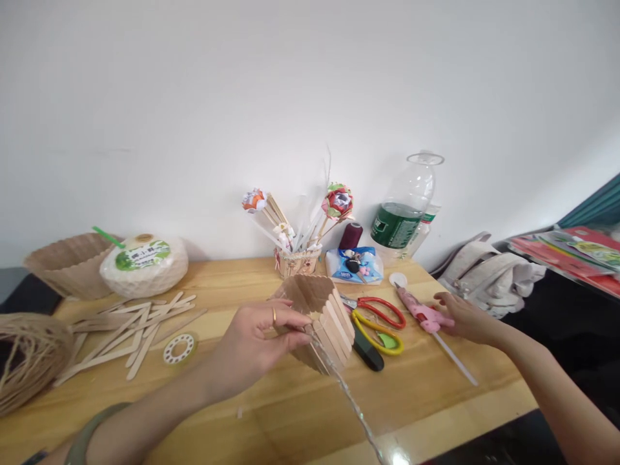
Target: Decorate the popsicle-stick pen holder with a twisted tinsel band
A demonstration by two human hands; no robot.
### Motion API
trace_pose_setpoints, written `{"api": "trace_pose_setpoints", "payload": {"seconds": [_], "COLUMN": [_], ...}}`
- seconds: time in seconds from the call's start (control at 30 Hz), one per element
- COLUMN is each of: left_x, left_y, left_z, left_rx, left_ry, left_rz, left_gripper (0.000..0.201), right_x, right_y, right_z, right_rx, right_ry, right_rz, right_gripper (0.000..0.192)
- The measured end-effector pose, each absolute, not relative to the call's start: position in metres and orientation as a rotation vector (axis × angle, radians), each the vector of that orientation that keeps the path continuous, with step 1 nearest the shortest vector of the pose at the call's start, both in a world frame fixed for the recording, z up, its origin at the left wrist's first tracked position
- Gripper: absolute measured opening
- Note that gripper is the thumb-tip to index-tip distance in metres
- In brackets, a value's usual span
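Left hand [254, 339] grips the stick-built cup [322, 320], holding it tilted above the worktop [290, 407], a clear strand [349, 394] trailing down from it. Right hand [467, 318] rests on the pink glue gun [425, 313], fingers loosely around it, just beside the scissors [380, 320]. Loose sticks [130, 329] lie far left.
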State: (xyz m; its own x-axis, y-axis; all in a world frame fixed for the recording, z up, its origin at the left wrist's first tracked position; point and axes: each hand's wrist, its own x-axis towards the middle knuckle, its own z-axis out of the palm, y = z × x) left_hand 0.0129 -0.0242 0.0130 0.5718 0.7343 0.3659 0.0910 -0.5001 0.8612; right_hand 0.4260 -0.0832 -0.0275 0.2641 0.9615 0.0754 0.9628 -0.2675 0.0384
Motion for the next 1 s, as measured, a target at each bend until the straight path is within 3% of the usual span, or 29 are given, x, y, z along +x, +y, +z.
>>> {"api": "trace_pose_setpoints", "payload": {"seconds": [0.2, 0.27, 0.37, 0.43, 0.6, 0.67, 1.0], "left_x": [0.016, 0.016, 0.016, 0.014, 0.009, 0.007, 0.003], "left_y": [-0.024, -0.026, -0.027, -0.028, -0.028, -0.029, -0.028], "left_z": [0.020, 0.021, 0.019, 0.018, 0.019, 0.021, 0.028], "left_rx": [1.887, 1.878, 1.891, 1.907, 1.915, 1.906, 1.802], "left_ry": [0.704, 0.731, 0.777, 0.796, 0.785, 0.759, 0.785], "left_rz": [0.906, 0.883, 0.858, 0.847, 0.831, 0.815, 0.718], "left_gripper": [0.012, 0.013, 0.014, 0.015, 0.015, 0.015, 0.014], "right_x": [0.336, 0.280, 0.213, 0.193, 0.203, 0.210, 0.211], "right_y": [-0.097, -0.107, -0.121, -0.123, -0.112, -0.107, -0.098], "right_z": [0.024, 0.037, 0.048, 0.050, 0.045, 0.045, 0.047], "right_rx": [-2.320, -1.916, -1.590, -1.609, -1.527, -1.471, -1.490], "right_ry": [-1.858, -1.844, -1.949, -2.019, -2.215, -2.225, -2.160], "right_rz": [0.040, 0.445, 0.793, 0.739, -0.060, -0.246, -0.350], "right_gripper": [0.028, 0.035, 0.023, 0.012, 0.027, 0.031, 0.034]}}
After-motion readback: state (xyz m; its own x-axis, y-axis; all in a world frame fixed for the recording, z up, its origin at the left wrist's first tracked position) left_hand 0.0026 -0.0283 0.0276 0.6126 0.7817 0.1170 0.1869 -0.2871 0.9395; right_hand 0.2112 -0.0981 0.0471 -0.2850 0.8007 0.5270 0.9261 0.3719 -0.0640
